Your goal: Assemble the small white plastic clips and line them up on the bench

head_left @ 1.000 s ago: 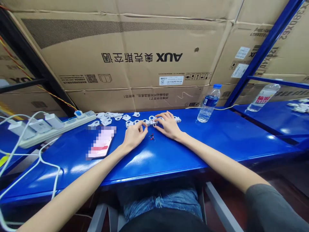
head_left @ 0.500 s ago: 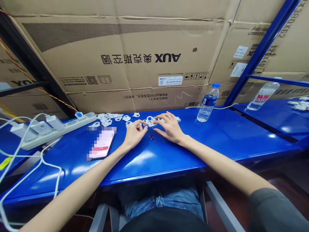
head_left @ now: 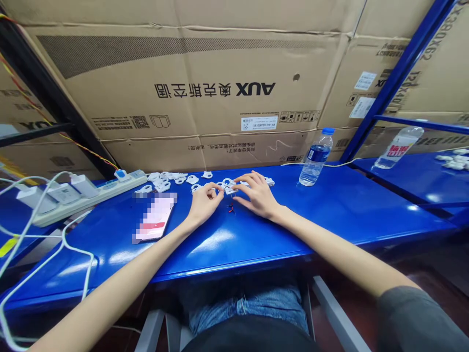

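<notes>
Lap: faded blue denim jeans (head_left: 252, 304), soft and creased, under the table's front edge.
Table: glossy blue painted metal table (head_left: 330, 220), smooth and flat, with light glaring off it.
Cable: thin white rubbery cable (head_left: 73, 249), looping loosely over the table's left end.
Phone: flat rectangular phone (head_left: 155, 218) with its screen blurred, lying face up just left of the left hand.
Left hand: left hand (head_left: 203, 204) rests on the table with its fingers curled, thumb and forefinger pressed together on one end of the small part.
Right hand: right hand (head_left: 258, 196) has thumb and forefinger closed on the other end, the remaining fingers fanned out and slightly arched.
Held part: small white moulded plastic part (head_left: 229, 187), held between both hands' fingertips just above the table; its exact shape is too small to tell.
Below it: tiny red and black wire bit (head_left: 230, 209), lying on the table between the wrists.
Loose parts: scattered white plastic pieces (head_left: 164, 179), rounded with loop-like holes, behind the hands.
Power strip: long white plastic power strip (head_left: 95, 192) with boxy white chargers (head_left: 62, 191) plugged in.
Bottle: clear ribbed plastic water bottle (head_left: 315, 157) with a blue cap, upright, right of the hands.
Back: large brown corrugated cardboard boxes (head_left: 205, 63), matte and printed, stacked behind the table.
</notes>
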